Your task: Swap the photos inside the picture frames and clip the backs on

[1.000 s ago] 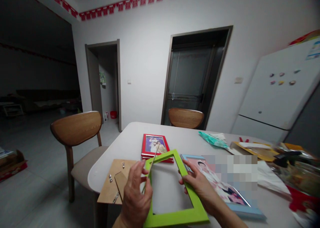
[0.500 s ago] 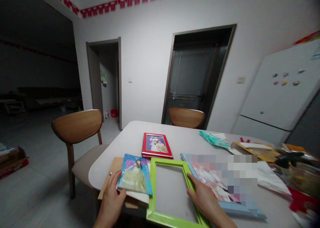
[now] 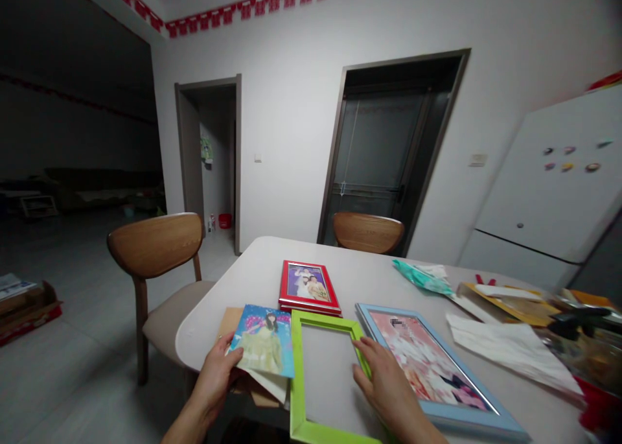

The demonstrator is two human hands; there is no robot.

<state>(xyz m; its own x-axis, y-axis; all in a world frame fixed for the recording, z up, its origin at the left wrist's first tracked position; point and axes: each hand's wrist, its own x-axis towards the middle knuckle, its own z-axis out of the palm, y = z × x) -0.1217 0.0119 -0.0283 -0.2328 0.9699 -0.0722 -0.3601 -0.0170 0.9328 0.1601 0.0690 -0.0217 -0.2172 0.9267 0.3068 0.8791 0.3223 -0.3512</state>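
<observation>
green frame (image 3: 297,385), probably being steadied
left hand (image 3: 217,369) pinching photo (image 3: 265,345) beside it, right hand (image 3: 389,382) across its right side, grip unclear

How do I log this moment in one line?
left hand: holds blue photo | right hand: touches green frame | red frame: beyond green frame | light-blue frame: at right

White table (image 3: 367,282) — red frame (image 3: 310,286), blue frame (image 3: 435,366), paper (image 3: 510,350)
</observation>
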